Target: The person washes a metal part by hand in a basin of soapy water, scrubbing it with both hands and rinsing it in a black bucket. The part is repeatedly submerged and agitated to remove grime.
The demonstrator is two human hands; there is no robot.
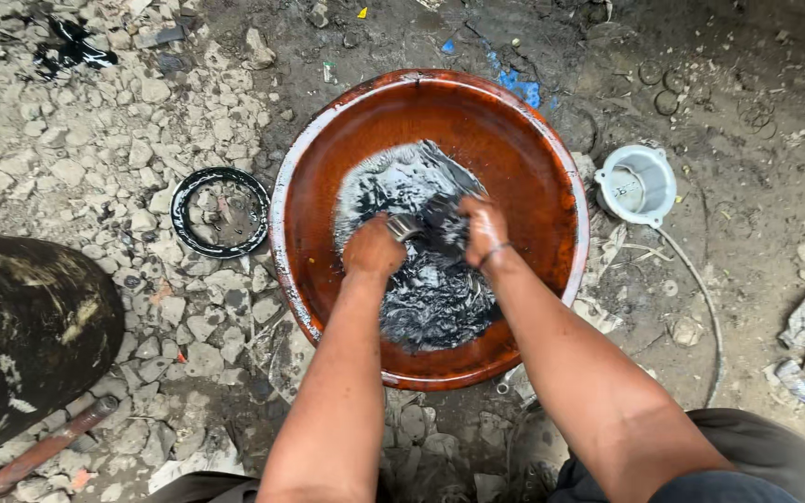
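Fingers of the left hand (374, 250) close around a small metal ring part (405, 226); the right hand (484, 228) presses a dark brush (443, 216) against it. Both work over the dark oily liquid (430, 289) at the centre of a round rust-orange basin (328, 168). Beyond its left rim lies a black ring (188, 196); beyond its right rim, a white cup-shaped housing (636, 183).

Soft, even daylight, no hard shadows; glare on the wet basin rim (283, 200) (left side); hands slightly motion-blurred at centre
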